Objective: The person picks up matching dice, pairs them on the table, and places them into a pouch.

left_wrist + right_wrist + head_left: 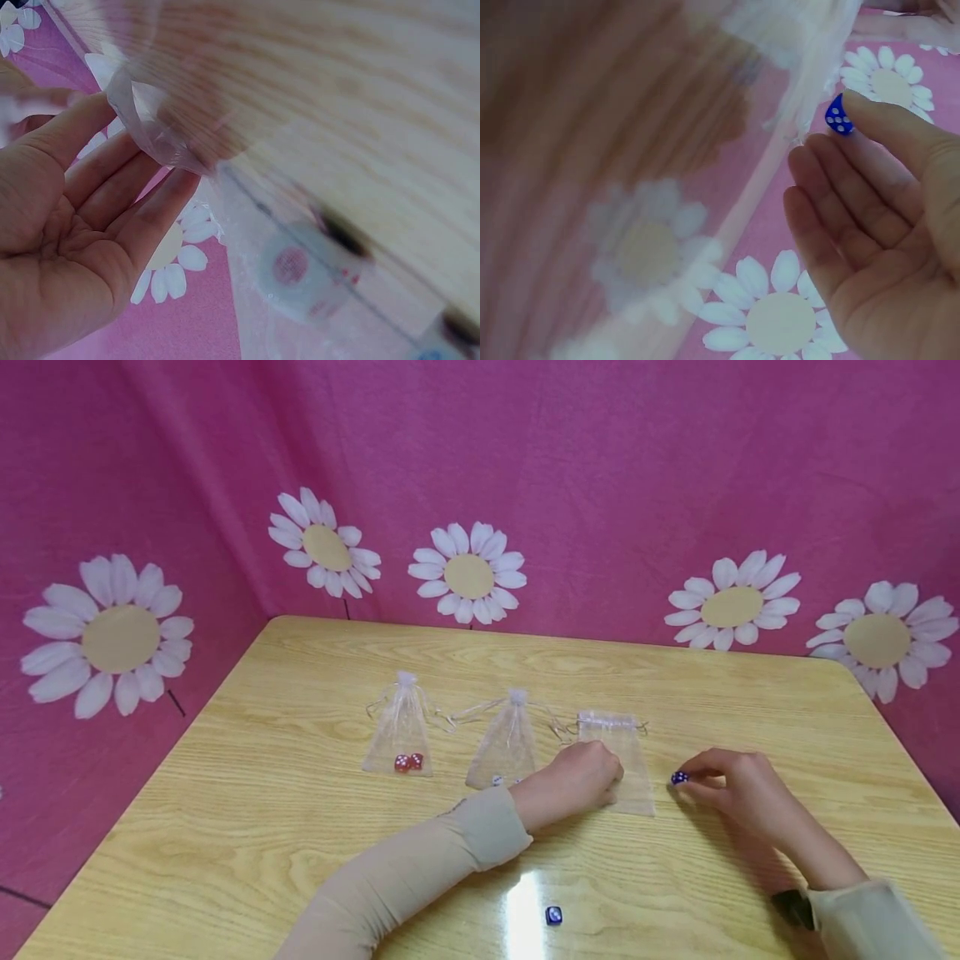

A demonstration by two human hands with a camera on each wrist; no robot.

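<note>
My left hand (572, 783) pinches the edge of a sheer white drawstring bag (633, 777), the rightmost of three. The left wrist view shows the thumb and fingers at the thin fabric (139, 124). To the right of that bag, my right hand (750, 789) pinches a blue die (679, 777) with white pips between thumb and finger. The same blue die (838, 116) appears at the thumb tip in the right wrist view. A second dark blue die (553, 916) lies near the table's front.
A gathered bag (399, 727) at the left contains red dice (402, 763). The gathered middle bag (504, 739) has white dice (497, 781), partly hidden by my left arm. The wooden table (262, 777) meets a pink curtain (585, 485) with daisies at the back.
</note>
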